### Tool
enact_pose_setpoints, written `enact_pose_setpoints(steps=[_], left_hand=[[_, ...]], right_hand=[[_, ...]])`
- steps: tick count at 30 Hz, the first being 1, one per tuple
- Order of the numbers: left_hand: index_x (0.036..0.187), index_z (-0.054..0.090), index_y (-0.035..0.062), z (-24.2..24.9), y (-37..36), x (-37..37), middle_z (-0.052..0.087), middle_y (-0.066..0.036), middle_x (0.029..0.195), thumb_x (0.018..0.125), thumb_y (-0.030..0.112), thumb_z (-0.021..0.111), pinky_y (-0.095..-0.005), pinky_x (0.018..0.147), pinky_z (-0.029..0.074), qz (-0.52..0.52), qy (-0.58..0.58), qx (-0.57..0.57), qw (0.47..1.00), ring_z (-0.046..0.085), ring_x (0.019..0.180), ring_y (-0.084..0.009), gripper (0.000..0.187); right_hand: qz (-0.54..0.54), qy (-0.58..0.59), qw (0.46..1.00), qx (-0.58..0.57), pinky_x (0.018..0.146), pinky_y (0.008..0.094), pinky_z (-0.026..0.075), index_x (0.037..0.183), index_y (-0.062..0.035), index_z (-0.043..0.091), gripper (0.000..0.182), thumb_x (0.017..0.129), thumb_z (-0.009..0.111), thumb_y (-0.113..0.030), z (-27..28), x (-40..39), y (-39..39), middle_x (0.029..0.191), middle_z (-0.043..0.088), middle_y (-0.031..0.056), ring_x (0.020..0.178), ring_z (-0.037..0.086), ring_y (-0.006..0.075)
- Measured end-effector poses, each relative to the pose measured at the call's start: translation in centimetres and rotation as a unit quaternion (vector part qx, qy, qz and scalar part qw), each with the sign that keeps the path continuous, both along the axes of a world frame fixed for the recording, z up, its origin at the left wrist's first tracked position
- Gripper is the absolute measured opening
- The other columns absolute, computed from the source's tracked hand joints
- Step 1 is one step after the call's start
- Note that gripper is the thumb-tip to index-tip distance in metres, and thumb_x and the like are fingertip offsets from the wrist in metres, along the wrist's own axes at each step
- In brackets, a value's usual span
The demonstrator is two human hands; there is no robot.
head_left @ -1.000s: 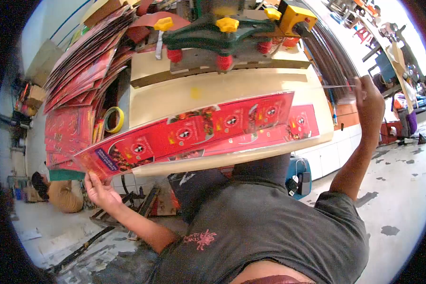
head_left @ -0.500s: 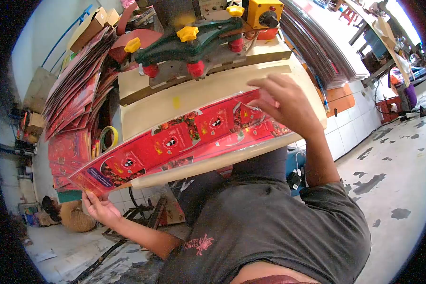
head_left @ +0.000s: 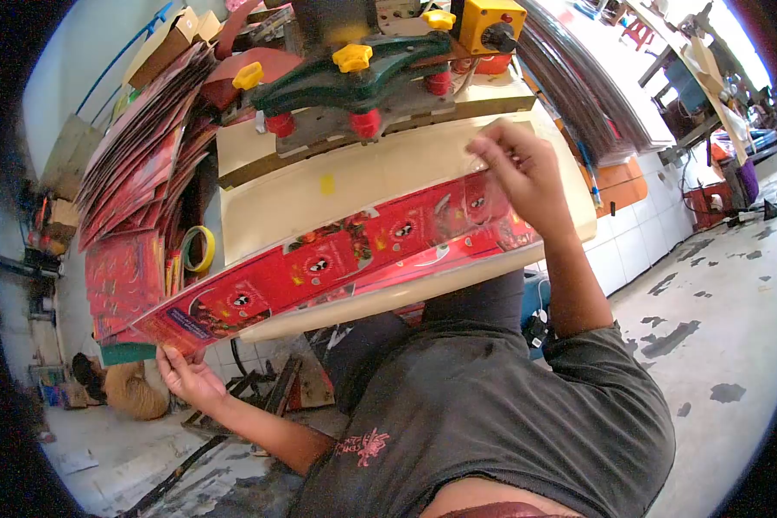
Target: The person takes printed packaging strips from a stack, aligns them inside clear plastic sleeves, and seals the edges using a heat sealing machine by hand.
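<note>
A long red printed sheet (head_left: 319,259) with food pictures and round logos lies slanted across the cream worktop of the machine. My left hand (head_left: 190,377) pinches its lower left end, which sticks out past the worktop edge. Above the sheet's right end, my right hand (head_left: 527,173) is closed, thumb against curled fingers. It appears to pinch a thin piece of clear plastic film (head_left: 490,204), blurred and lifted off the red print. Beneath the long sheet, more red printed material (head_left: 432,259) shows along the front.
Behind the worktop (head_left: 268,211) stands a press with a green clamp arm (head_left: 319,86) and yellow knobs. A yellow tape roll (head_left: 200,249) and stacked red printed sheets (head_left: 138,181) sit at left. Another stack (head_left: 578,86) rises at right. A cat (head_left: 134,390) sits on the floor.
My right hand has moved slightly right, and its fingers have gone from spread to curled together. The clear film at the sheet's right end has shifted with it. My left hand keeps its pinch.
</note>
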State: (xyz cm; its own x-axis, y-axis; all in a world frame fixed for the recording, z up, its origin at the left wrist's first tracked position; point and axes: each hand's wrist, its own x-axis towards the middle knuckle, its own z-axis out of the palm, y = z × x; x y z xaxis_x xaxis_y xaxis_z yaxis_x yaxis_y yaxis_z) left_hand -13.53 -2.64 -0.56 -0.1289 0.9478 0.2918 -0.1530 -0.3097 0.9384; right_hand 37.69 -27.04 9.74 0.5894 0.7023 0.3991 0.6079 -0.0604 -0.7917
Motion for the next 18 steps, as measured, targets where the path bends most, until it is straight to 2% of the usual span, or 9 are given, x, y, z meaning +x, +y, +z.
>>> enact_pose_setpoints(steps=[3, 5, 6, 7, 10, 12, 13, 15, 18], left_hand=[[0.132, 0.055, 0.0013, 0.6, 0.1, 0.2, 0.069, -0.012, 0.119, 0.102, 0.022, 0.065, -0.0329, 0.078, 0.058, 0.018, -0.016, -0.015, 1.000, 0.069, 0.097, -0.0171, 0.038], [0.132, 0.055, 0.0009, 0.3, 0.4, -0.7, 0.069, -0.013, 0.119, 0.102, 0.022, 0.064, -0.0328, 0.079, 0.058, 0.028, -0.008, -0.019, 0.999, 0.069, 0.097, -0.0175, 0.038], [0.132, 0.055, 0.0009, 0.0, 0.7, -1.1, 0.069, -0.013, 0.119, 0.103, 0.022, 0.064, -0.0325, 0.079, 0.058, 0.028, -0.014, -0.021, 0.999, 0.069, 0.097, -0.0175, 0.037], [0.132, 0.055, 0.0010, -0.2, 0.7, -1.3, 0.069, -0.013, 0.120, 0.103, 0.022, 0.064, -0.0323, 0.079, 0.058, 0.028, -0.019, -0.023, 0.999, 0.069, 0.098, -0.0174, 0.037], [0.131, 0.056, 0.0012, -0.2, 0.5, -1.2, 0.068, -0.012, 0.121, 0.103, 0.023, 0.064, -0.0314, 0.079, 0.058, 0.011, -0.007, -0.026, 1.000, 0.068, 0.100, -0.0176, 0.037], [0.131, 0.056, 0.0013, -0.4, 0.7, -1.2, 0.068, -0.012, 0.121, 0.103, 0.024, 0.064, -0.0315, 0.079, 0.058, 0.014, -0.001, -0.036, 0.999, 0.068, 0.100, -0.0176, 0.037], [0.130, 0.056, 0.0008, -0.3, 0.7, -1.1, 0.068, -0.012, 0.121, 0.103, 0.024, 0.064, -0.0317, 0.079, 0.058, 0.018, 0.021, -0.037, 0.999, 0.068, 0.100, -0.0177, 0.037], [0.130, 0.056, 0.0003, 0.2, 0.6, -0.9, 0.068, -0.012, 0.120, 0.102, 0.024, 0.065, -0.0319, 0.080, 0.059, 0.031, 0.047, -0.035, 0.998, 0.068, 0.099, -0.0178, 0.037], [0.128, 0.057, -0.0023, 0.1, 1.1, -1.2, 0.068, -0.014, 0.120, 0.102, 0.023, 0.065, -0.0324, 0.084, 0.057, -0.028, -0.005, -0.037, 0.999, 0.068, 0.101, -0.0181, 0.037]], right_hand=[[-0.157, -0.135, 0.975, 0.081, 0.069, 0.0346, 0.048, 0.095, 0.0013, 0.068, 0.019, 0.100, 0.063, -0.016, -0.6, 4.1, -2.2, 0.081, 0.065, 0.0143, 0.074, 0.062, 0.0212], [-0.314, -0.172, 0.928, 0.104, 0.074, 0.0375, 0.051, 0.097, 0.0000, 0.069, 0.020, 0.102, 0.060, -0.017, 0.0, 6.4, -4.6, 0.088, 0.068, 0.0163, 0.077, 0.066, 0.0259], [-0.407, -0.256, 0.872, 0.093, 0.074, 0.0372, 0.052, 0.097, -0.0011, 0.070, 0.020, 0.102, 0.061, -0.019, -0.8, 9.0, -6.5, 0.090, 0.070, 0.0146, 0.076, 0.066, 0.0254], [-0.488, -0.196, 0.847, 0.073, 0.073, 0.0343, 0.052, 0.098, -0.0008, 0.069, 0.021, 0.103, 0.060, -0.019, -0.5, 9.6, -7.9, 0.090, 0.070, 0.0136, 0.077, 0.066, 0.0208], [-0.511, -0.184, 0.835, 0.091, 0.071, 0.0309, 0.051, 0.095, -0.0009, 0.068, 0.022, 0.103, 0.060, -0.019, -0.5, 10.7, -10.6, 0.089, 0.070, 0.0105, 0.078, 0.064, 0.0170], [-0.286, -0.035, 0.946, 0.149, 0.070, 0.0309, 0.051, 0.092, -0.0015, 0.066, 0.021, 0.101, 0.063, -0.020, -0.3, 9.6, -11.2, 0.088, 0.068, 0.0076, 0.078, 0.064, 0.0160], [-0.285, -0.031, 0.947, 0.147, 0.070, 0.0309, 0.051, 0.092, -0.0015, 0.066, 0.021, 0.101, 0.063, -0.020, 0.1, 8.2, -11.1, 0.088, 0.068, 0.0076, 0.078, 0.064, 0.0160], [-0.022, 0.084, 0.996, 0.033, 0.067, 0.0304, 0.051, 0.091, -0.0008, 0.066, 0.020, 0.101, 0.063, -0.018, 1.4, 4.4, -10.4, 0.087, 0.066, 0.0054, 0.075, 0.063, 0.0149], [0.386, 0.204, 0.897, 0.072, 0.070, 0.0308, 0.053, 0.101, 0.0060, 0.067, 0.019, 0.093, 0.070, -0.012, 2.2, 0.7, -8.4, 0.096, 0.071, 0.0131, 0.081, 0.068, 0.0188]])
